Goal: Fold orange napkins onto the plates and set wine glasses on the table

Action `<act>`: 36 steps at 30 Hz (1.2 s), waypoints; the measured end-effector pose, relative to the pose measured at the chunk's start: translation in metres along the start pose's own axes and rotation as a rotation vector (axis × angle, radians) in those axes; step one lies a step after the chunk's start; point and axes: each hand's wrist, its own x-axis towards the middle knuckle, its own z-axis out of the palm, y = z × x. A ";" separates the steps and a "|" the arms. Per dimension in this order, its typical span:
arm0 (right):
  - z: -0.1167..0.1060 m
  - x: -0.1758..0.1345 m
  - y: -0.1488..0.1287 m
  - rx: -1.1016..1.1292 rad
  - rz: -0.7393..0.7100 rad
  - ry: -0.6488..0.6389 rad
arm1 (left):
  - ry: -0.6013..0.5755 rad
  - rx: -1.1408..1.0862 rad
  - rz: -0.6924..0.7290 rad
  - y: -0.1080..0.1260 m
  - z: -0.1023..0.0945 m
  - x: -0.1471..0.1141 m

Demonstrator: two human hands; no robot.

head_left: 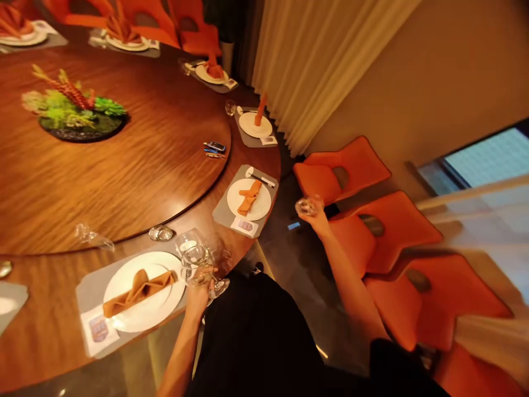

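Note:
My left hand [199,293] is closed around several clear stemmed wine glasses [195,255], held over the table's near edge. Some bowls point up, and a foot sticks out beside my dark clothing. How the stems sit between the fingers is hard to make out. Out to the right, away from the table, my right hand [319,221] grips a small clear drinking glass [306,207]. Just left of the wine glasses lies a white plate [165,309] with a folded orange napkin [140,293]. A short tumbler [161,233] stands behind that plate.
The round wooden table [53,298] carries a turntable [165,182] with a plant centrepiece [78,110] and a phone [215,146]. Another place setting [250,198] lies further along the rim. Orange chairs [386,229] line the right side. A fallen-looking clear glass [97,237] is at left.

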 end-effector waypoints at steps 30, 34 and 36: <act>0.288 0.476 0.093 -0.534 -0.286 -1.059 | 1.345 -0.449 -0.429 0.126 0.336 0.099; 0.247 0.449 0.058 -0.355 -0.297 -0.954 | 1.321 -0.403 -0.401 0.140 0.352 0.123; 0.223 0.412 0.034 -0.200 -0.228 -1.187 | 1.266 -0.355 -0.358 0.147 0.354 0.135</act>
